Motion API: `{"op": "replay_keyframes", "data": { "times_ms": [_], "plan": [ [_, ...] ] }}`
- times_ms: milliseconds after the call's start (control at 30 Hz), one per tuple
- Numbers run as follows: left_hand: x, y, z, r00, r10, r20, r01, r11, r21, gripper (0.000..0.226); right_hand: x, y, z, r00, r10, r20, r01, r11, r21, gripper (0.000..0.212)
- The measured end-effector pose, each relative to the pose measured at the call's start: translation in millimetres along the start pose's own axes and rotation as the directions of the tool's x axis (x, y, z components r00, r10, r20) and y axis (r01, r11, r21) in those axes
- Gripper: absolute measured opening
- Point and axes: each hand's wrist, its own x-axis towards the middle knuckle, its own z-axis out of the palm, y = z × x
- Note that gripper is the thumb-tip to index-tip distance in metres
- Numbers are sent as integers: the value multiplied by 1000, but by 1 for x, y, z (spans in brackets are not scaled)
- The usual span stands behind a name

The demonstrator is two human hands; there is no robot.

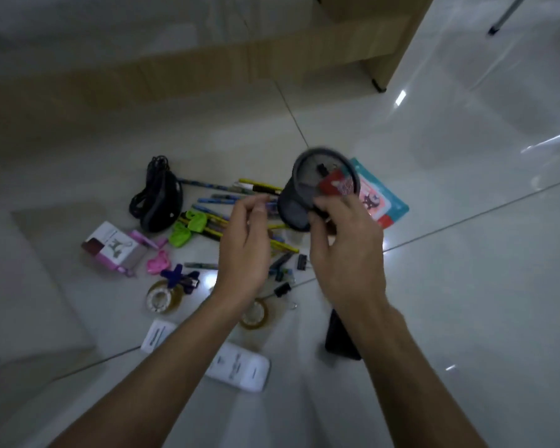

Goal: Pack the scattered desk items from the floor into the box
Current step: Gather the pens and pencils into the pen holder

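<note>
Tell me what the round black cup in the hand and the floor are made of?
The pen cup, held in the right hand, looks like dark metal mesh: its wall seems finely see-through, though blur leaves that unsure. The floor looks like glossy ceramic tile, with mirror-like reflections and thin grout lines.

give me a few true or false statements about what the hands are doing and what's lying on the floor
1. The right hand holds a dark mesh cup. True.
2. The cup is empty. False: a red card and a small black item show inside.
3. Two tape rolls lie on the floor. True.
4. The left hand grips the computer mouse. False: the mouse lies on the floor, away from the hand.
5. All pens are packed. False: several lie scattered on the tiles.
</note>
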Motion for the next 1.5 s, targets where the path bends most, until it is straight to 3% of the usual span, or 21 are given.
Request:
{"op": "replay_keyframes", "data": {
  "times_ms": [233, 367, 567, 767, 900, 967, 1067, 1133, 1200, 1267, 1367, 1433, 1500],
  "plan": [
    [-77, -28, -19, 998, -47, -45, 46, 999, -25, 36, -124, -24, -19, 987, -44, 156, 57, 995, -81, 16],
    [-92, -40, -28, 998, -55, 20, 55, 998, -15, 37, -153, -30, -21, 975, -44, 218, 71, 991, -118, 13],
    [-93, -51, -39, 993, -34, 115, 21, 993, 113, 25, -173, -28, -28, 981, 36, 193, 6, 978, -209, 12],
    [-91, -58, -43, 989, -23, 143, 2, 989, 146, 23, -176, -26, -27, 987, 96, 125, -72, 980, -184, 18],
    [-87, -60, -43, 996, -55, 76, 46, 993, 106, 26, -164, -36, -22, 933, 91, 349, -61, 993, -98, 15],
    [-82, -60, -46, 996, -80, 31, 78, 994, 71, 28, -154, -39, -28, 895, 101, 435, -93, 995, -41, 31],
    [-75, -60, -53, 996, -86, 5, 85, 996, 32, 28, -127, -43, -45, 932, 131, 337, -141, 990, 5, 45],
    [-70, -61, -55, 995, -94, -20, 94, 995, -15, 27, -100, -45, -49, 966, 126, 224, -138, 990, 42, 40],
    [-64, -60, -55, 993, -110, -45, 108, 993, -48, 25, -65, -46, -37, 972, 89, 217, -92, 996, 4, 29],
    [-59, -59, -54, 986, -148, -80, 143, 987, -71, 26, -26, -43, -9, 922, 42, 386, 4, 993, -118, 25],
    [-53, -56, -55, 966, -223, -128, 212, 973, -95, 28, 15, -38, 41, 692, 59, 720, 188, 947, -258, 23],
    [-52, -56, -58, 956, -263, -133, 252, 963, -95, 24, 22, -32, 63, 582, 74, 810, 273, 921, -280, 21],
    [-52, -57, -64, 949, -291, -123, 279, 955, -104, 21, 24, -25, 73, 568, 64, 820, 275, 925, -263, 19]
  ]
}}
